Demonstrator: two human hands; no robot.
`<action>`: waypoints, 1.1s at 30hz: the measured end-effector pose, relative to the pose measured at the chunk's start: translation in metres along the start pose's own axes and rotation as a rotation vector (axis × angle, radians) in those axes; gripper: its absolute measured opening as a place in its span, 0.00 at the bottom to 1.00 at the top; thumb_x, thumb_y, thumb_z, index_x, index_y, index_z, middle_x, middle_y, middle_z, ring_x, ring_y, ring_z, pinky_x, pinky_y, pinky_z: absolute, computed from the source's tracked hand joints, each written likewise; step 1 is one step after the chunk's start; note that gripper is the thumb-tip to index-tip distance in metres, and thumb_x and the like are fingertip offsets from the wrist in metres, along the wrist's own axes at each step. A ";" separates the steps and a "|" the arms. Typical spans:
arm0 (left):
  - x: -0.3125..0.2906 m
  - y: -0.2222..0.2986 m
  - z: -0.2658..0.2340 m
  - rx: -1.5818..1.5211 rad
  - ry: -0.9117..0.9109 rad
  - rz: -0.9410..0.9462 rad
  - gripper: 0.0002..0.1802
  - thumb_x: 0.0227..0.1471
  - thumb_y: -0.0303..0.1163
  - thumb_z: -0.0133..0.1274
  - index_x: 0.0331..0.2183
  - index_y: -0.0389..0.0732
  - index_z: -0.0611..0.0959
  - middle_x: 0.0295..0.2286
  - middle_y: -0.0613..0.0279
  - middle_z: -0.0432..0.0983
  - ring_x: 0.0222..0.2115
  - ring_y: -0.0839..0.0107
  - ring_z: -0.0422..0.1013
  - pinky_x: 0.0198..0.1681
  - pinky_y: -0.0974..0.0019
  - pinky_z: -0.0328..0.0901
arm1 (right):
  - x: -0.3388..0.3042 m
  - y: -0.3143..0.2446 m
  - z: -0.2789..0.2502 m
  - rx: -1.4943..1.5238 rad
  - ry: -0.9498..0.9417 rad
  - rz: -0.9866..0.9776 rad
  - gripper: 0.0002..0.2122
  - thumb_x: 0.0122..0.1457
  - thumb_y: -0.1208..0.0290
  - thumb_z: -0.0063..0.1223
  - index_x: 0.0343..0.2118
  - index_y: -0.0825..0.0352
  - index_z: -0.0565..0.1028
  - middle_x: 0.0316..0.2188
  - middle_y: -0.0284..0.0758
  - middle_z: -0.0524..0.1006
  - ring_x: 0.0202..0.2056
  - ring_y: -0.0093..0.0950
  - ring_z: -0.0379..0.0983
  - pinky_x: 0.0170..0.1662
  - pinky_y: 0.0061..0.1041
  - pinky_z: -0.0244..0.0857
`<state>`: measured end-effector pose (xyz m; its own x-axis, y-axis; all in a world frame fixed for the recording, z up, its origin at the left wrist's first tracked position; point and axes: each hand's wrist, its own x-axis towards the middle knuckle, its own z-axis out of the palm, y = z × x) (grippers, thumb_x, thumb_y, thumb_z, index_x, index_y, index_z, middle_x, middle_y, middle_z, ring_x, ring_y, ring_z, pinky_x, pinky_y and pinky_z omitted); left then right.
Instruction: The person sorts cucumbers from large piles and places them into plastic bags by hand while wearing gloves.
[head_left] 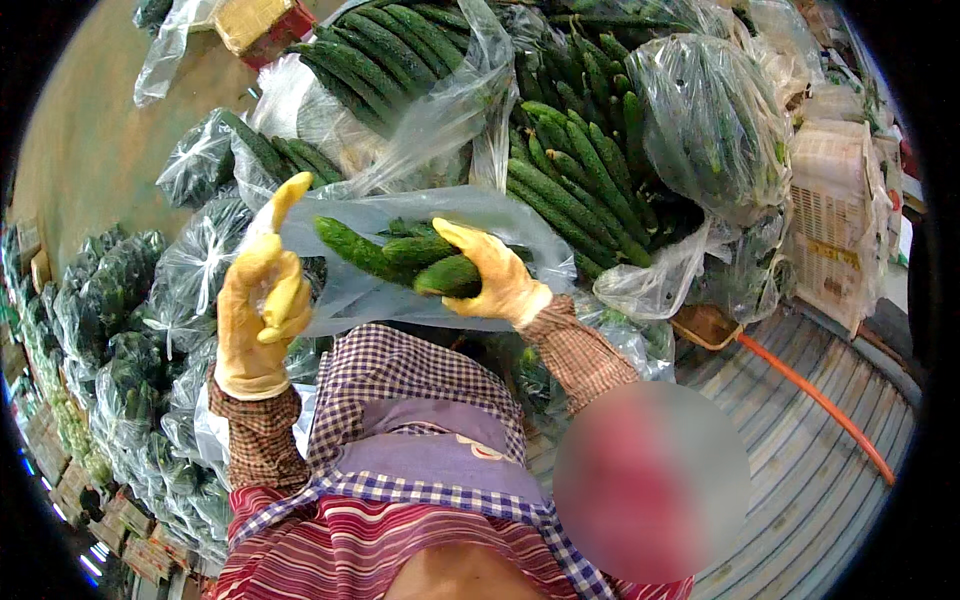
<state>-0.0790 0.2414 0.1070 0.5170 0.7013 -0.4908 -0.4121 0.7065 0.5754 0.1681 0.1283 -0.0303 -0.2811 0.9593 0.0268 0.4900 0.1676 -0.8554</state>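
Note:
Several green cucumbers (365, 250) are bunched in my right hand (492, 278), which wears a yellow-stained glove and wraps round their right ends. Beneath them spreads a clear plastic bag (540, 228), level with my lap. At the bag's left edge is my left hand (258, 310), gloved alike, with its index finger raised and the other fingers curled on the plastic; the exact grip is partly hidden. Beyond the bag lie more loose cucumbers (590, 180) in a big open plastic liner. Another neat row of cucumbers (385, 55) rests in plastic at the far side.
Tied bags of cucumbers (130, 370) crowd the left side. A full bag (710, 120) stands at the far right, beside a pale plastic crate (830, 220). An orange-handled scoop (815, 405) lies on the ribbed floor (790, 480). A cardboard box (255, 28) sits far left.

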 end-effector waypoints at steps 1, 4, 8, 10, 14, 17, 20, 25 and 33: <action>0.001 -0.001 -0.001 -0.022 0.011 -0.026 0.35 0.56 0.33 0.43 0.60 0.39 0.49 0.08 0.75 0.53 0.05 0.87 0.48 0.06 0.82 0.44 | -0.010 0.013 0.011 -0.248 -0.150 0.157 0.43 0.40 0.60 0.66 0.59 0.67 0.55 0.57 0.48 0.60 0.58 0.41 0.57 0.59 0.37 0.52; -0.006 -0.006 0.007 0.082 0.062 -0.037 0.34 0.53 0.34 0.45 0.58 0.32 0.55 0.07 0.75 0.56 0.04 0.87 0.49 0.06 0.81 0.42 | -0.021 0.026 0.045 -0.702 -0.405 0.510 0.39 0.48 0.51 0.58 0.60 0.64 0.56 0.55 0.48 0.62 0.57 0.40 0.58 0.58 0.35 0.52; -0.009 -0.008 0.016 0.144 0.109 -0.058 0.37 0.49 0.35 0.47 0.57 0.29 0.55 0.08 0.76 0.57 0.06 0.87 0.50 0.09 0.81 0.43 | -0.033 0.014 -0.032 0.179 0.202 0.416 0.11 0.53 0.69 0.54 0.39 0.65 0.74 0.36 0.35 0.76 0.41 0.29 0.72 0.45 0.27 0.66; -0.006 -0.014 0.025 0.221 0.156 -0.050 0.39 0.47 0.37 0.48 0.57 0.28 0.57 0.08 0.77 0.58 0.06 0.87 0.50 0.09 0.81 0.43 | -0.056 0.078 -0.054 -0.398 0.542 0.645 0.14 0.53 0.70 0.53 0.43 0.64 0.71 0.38 0.41 0.74 0.40 0.35 0.71 0.43 0.32 0.66; 0.001 -0.012 0.040 0.292 0.207 -0.112 0.40 0.44 0.39 0.49 0.56 0.27 0.59 0.09 0.78 0.59 0.07 0.88 0.51 0.10 0.81 0.43 | -0.063 0.134 -0.059 -0.884 0.105 0.822 0.29 0.45 0.58 0.63 0.50 0.61 0.66 0.48 0.39 0.67 0.51 0.40 0.62 0.50 0.39 0.62; 0.003 -0.018 0.043 0.302 0.219 -0.089 0.40 0.44 0.39 0.49 0.56 0.26 0.58 0.09 0.78 0.58 0.07 0.88 0.51 0.10 0.81 0.42 | -0.041 0.130 -0.067 -0.704 -0.164 1.170 0.26 0.43 0.62 0.64 0.47 0.62 0.69 0.50 0.40 0.63 0.52 0.41 0.60 0.54 0.39 0.59; 0.005 -0.020 0.035 0.197 0.124 -0.088 0.39 0.50 0.34 0.45 0.58 0.28 0.51 0.07 0.76 0.56 0.04 0.87 0.49 0.06 0.81 0.42 | -0.054 0.135 -0.052 -0.622 -0.131 1.104 0.25 0.42 0.61 0.64 0.44 0.62 0.71 0.49 0.39 0.63 0.52 0.40 0.60 0.53 0.37 0.59; 0.007 -0.022 0.035 0.181 0.070 -0.093 0.38 0.53 0.32 0.44 0.59 0.28 0.47 0.06 0.76 0.54 0.03 0.87 0.47 0.05 0.81 0.41 | -0.059 0.145 -0.057 -0.614 -0.185 1.133 0.31 0.39 0.57 0.64 0.47 0.63 0.66 0.47 0.42 0.65 0.52 0.40 0.61 0.50 0.42 0.61; 0.004 -0.019 0.044 0.314 0.164 -0.063 0.39 0.48 0.38 0.45 0.55 0.23 0.56 0.07 0.77 0.56 0.06 0.88 0.49 0.09 0.81 0.42 | -0.073 0.138 -0.058 -0.479 -0.197 1.198 0.28 0.45 0.65 0.55 0.52 0.62 0.66 0.45 0.45 0.70 0.50 0.40 0.65 0.53 0.35 0.60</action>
<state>-0.0355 0.2265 0.1227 0.3962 0.6816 -0.6152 -0.1199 0.7027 0.7013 0.3039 0.0940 -0.1203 0.4372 0.5256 -0.7298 0.7507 -0.6601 -0.0257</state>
